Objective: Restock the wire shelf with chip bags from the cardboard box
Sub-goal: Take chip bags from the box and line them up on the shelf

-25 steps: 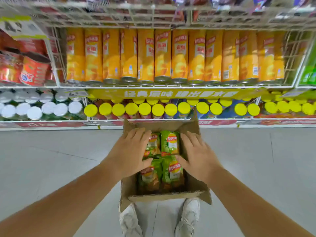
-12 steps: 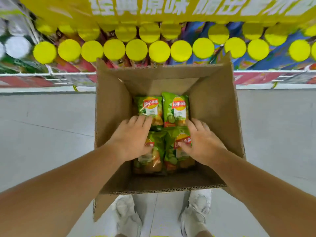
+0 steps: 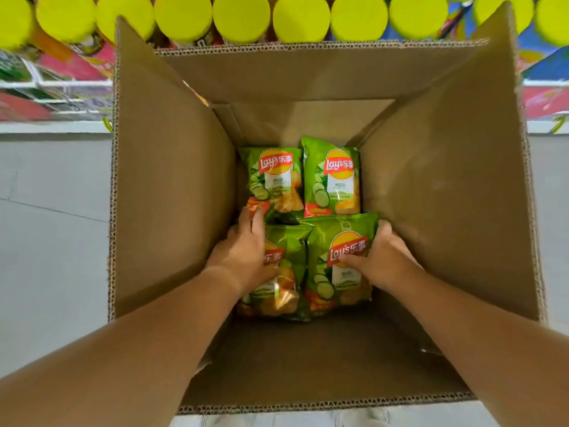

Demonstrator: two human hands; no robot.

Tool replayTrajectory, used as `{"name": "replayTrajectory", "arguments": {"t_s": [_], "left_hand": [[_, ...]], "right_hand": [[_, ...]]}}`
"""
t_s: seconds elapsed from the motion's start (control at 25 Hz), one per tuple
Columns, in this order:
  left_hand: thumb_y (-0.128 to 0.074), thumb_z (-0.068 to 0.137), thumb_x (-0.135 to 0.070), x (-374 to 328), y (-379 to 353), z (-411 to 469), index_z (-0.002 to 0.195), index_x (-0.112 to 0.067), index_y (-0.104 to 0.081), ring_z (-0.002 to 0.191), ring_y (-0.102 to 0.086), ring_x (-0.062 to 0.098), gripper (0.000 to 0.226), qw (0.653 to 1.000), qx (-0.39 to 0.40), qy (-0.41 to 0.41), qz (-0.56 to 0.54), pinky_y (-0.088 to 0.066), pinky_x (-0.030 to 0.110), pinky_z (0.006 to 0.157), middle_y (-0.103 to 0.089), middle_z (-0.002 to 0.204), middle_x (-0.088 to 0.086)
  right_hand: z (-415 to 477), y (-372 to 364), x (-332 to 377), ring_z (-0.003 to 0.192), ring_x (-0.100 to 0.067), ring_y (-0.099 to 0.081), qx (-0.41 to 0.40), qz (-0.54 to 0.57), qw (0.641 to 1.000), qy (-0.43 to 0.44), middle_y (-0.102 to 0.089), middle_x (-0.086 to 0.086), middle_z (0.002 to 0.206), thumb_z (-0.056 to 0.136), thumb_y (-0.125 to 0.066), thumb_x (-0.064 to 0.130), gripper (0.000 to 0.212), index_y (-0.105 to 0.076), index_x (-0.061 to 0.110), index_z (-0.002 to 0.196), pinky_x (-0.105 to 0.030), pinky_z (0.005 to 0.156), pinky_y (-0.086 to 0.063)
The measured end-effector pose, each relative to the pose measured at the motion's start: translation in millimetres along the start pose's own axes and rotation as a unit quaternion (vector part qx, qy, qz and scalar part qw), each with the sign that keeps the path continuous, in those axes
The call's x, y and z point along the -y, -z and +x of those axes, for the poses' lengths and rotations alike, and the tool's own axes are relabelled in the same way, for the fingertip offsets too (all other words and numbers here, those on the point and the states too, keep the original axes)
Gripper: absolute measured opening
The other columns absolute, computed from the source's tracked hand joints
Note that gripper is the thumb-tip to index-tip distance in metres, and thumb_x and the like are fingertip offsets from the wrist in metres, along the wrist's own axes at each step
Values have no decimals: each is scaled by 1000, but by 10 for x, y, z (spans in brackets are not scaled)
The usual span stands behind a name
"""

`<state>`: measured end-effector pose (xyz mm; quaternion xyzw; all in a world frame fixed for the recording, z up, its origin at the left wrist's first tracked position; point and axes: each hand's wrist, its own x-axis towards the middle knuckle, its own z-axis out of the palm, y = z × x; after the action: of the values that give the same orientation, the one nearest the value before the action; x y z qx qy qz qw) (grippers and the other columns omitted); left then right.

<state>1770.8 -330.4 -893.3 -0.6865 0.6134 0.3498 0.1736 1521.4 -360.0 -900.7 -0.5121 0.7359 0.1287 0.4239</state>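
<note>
Head view, box: an open cardboard box (image 3: 172, 180) stands below the wire shelf (image 3: 61, 84). Four green chip bags lie flat inside, with the far pair (image 3: 332, 177) untouched.
Right grip: the right grip (image 3: 381, 257) pinches the near-right bag (image 3: 338, 229), thumb on its front and fingers curled round its right edge.
Left grip: the left grip (image 3: 243, 254) rests on the near-left bag (image 3: 286, 272). Whether it clasps the bag cannot be told.
Key relation: each near bag lies under its own-side grip, long axis pointing toward the shelf. The lift likely goes straight up.

We find the brown cardboard box (image 3: 172, 180) open overhead, its shaft clear down to the load | four glossy green chip bags (image 3: 332, 180) cover its floor wall to wall | upright flaps block sideways reach | round yellow lids (image 3: 240, 16) crowd beyond its far edge
</note>
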Motion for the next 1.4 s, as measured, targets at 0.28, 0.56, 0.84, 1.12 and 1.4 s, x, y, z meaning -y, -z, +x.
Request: {"name": "replayTrajectory", "arguments": {"t_s": [0.28,0.56,0.84,1.12,1.4], "left_hand": [[-91,66,-33,78,-580,126,154,-11,-3,139,-37,32,127,924,0,195,-327,-36,41,110,-33,152,13],[-88,72,-29,143,-723,172,139,-10,-24,122,-51,28,95,905,-2,195,-378,-41,30,88,-50,131,7],[-83,77,-37,16,-281,-20,127,-14,-30,104,-58,23,76,930,-43,146,-336,-48,33,83,-54,116,2],[-84,77,-39,-142,427,-554,121,-19,-32,107,-59,20,70,923,-100,103,-358,-52,37,91,-58,119,1],[-82,76,-46,-286,1194,-1302,122,-22,-33,99,-57,14,71,924,-129,71,-354,-46,23,69,-55,115,-6]], "right_hand": [[242,-340,-221,117,-25,-60,55,92,993,-58,-62,-2,129,43,-93,65,111,-49,17,134,-39,96,-51],[288,-511,-283,104,-20,-59,20,200,978,-49,-61,4,111,68,-92,37,74,-49,19,125,-33,84,-47],[14,-325,-133,99,-19,-59,-42,214,976,-6,-64,2,111,72,-89,39,63,-53,18,119,-30,82,-44],[-597,197,110,92,-10,-62,-69,275,959,29,-64,14,98,73,-88,39,55,-54,27,114,-38,81,-56],[-1381,841,322,95,-15,-64,-58,331,942,18,-64,13,103,72,-89,41,60,-53,33,118,-51,69,-63]]}}
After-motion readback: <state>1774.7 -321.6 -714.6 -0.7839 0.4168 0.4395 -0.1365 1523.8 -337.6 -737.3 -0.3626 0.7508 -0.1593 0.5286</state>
